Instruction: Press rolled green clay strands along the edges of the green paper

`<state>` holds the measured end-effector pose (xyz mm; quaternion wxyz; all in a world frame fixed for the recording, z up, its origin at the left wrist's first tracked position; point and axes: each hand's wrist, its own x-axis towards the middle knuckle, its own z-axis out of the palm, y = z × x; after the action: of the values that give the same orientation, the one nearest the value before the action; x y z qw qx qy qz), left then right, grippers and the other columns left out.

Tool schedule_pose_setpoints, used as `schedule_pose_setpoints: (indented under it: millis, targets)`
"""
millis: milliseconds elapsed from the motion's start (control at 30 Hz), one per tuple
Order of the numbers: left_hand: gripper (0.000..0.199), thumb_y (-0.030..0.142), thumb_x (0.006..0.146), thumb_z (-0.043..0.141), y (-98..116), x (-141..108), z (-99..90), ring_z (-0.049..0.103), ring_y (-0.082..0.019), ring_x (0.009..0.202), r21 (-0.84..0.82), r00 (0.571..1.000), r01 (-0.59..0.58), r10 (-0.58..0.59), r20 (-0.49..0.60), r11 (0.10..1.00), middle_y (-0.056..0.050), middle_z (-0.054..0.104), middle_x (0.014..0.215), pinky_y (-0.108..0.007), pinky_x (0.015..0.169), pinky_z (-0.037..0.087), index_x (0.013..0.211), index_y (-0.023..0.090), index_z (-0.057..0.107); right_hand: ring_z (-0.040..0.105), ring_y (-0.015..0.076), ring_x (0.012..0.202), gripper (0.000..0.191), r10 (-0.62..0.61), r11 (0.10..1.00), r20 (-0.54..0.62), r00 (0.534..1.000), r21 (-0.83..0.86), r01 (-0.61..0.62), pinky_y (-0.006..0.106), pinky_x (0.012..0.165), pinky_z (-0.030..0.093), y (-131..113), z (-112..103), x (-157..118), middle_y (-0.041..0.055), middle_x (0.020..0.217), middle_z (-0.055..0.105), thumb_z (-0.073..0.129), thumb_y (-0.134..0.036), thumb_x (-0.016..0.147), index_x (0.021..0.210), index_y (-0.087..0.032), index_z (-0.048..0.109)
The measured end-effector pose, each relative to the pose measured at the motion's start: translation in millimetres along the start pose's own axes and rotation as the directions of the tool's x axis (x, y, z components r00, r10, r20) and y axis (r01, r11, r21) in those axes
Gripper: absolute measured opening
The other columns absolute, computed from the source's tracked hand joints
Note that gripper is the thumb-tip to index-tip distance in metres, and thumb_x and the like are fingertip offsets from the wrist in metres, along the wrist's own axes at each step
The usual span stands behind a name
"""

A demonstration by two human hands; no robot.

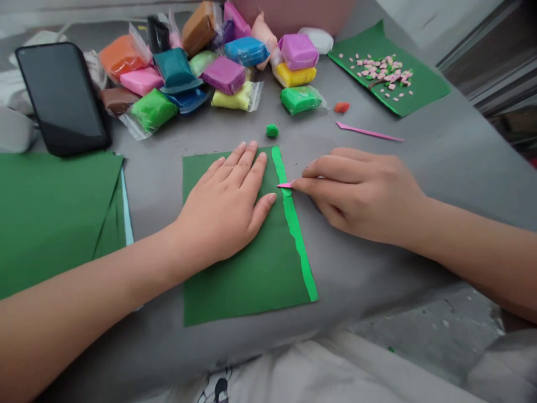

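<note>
My left hand (229,204) lies flat with fingers stretched on a dark green sheet of paper (243,285). Along the sheet's right edge runs a bright green strip of modelling clay (298,240) with a wavy left border. Between thumb and fingers, my right hand (364,193) pinches a small pink clay tool (285,185); its pointed tip lies over the strip in its upper part. Most of that tool is hidden in the hand. Just beyond the sheet's top edge sits a small green lump of clay (272,130).
Several wrapped clay blocks (226,75) are heaped at the back. A phone (62,98) and green sheets (54,212) lie at left. At right are another pink tool (369,132), an orange clay bit (342,107) and a green card (423,92) with a pink blossom tree.
</note>
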<state>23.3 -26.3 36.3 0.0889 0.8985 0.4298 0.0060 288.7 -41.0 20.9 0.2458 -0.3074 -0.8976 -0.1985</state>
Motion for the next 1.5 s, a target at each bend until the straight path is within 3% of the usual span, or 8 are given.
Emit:
schedule_pose_setpoints:
  millis: [300,433,933,1267,1500]
  targets:
    - [0.077,0.047,0.124,0.034,-2,-2,1.6,0.029,-0.042,0.187,-0.004,1.0,-0.01,0.01,-0.026,1.0,-0.026,0.029,0.198,-0.066,0.149,0.033,0.187,0.003,0.037,0.078,0.0227,0.089,0.043,0.015,1.0,0.136,0.991,0.016,-0.018,0.038,0.075,0.058,-2,-11,-2,0.0036,0.104,0.086,0.045,-0.015,0.121,0.112,-0.026,0.086]
    - [0.078,0.05,0.124,0.034,-2,-2,1.3,0.028,-0.041,0.187,-0.012,1.0,-0.008,0.008,-0.024,1.0,-0.024,0.029,0.198,-0.063,0.15,0.032,0.187,0.005,0.036,0.077,0.0218,0.089,0.038,-0.035,0.999,0.227,0.973,0.034,0.028,0.036,0.075,0.058,1,-20,2,0.0021,0.105,0.086,0.049,-0.019,0.121,0.111,-0.028,0.085]
    - [0.077,0.047,0.124,0.035,-2,-2,0.1,0.027,-0.041,0.188,-0.036,1.0,0.003,-0.003,-0.007,0.999,-0.025,0.027,0.198,-0.065,0.15,0.03,0.187,0.003,0.036,0.064,0.0195,0.081,0.038,-0.232,0.973,0.178,0.956,0.04,0.228,0.037,0.065,0.052,8,-31,5,0.0035,0.1,0.082,0.053,-0.014,0.121,0.098,-0.021,0.083]
    - [0.078,0.048,0.123,0.034,-1,0,0.0,0.025,-0.041,0.188,-0.039,1.0,0.003,-0.003,0.002,0.999,-0.025,0.026,0.199,-0.064,0.151,0.029,0.188,0.004,0.035,0.063,0.0184,0.077,0.045,-0.26,0.966,0.174,0.95,0.05,0.255,0.037,0.062,0.051,7,-35,8,0.0029,0.094,0.08,0.049,-0.013,0.122,0.094,-0.022,0.083]
    - [0.078,0.046,0.123,0.035,0,-1,-1.0,0.024,-0.042,0.188,-0.035,1.0,0.005,-0.005,0.006,0.999,-0.025,0.025,0.199,-0.065,0.151,0.029,0.188,0.003,0.034,0.064,0.0199,0.075,0.041,-0.235,0.968,0.128,0.963,0.125,0.22,0.037,0.063,0.049,3,-39,9,0.003,0.09,0.079,0.056,-0.013,0.12,0.089,-0.023,0.08]
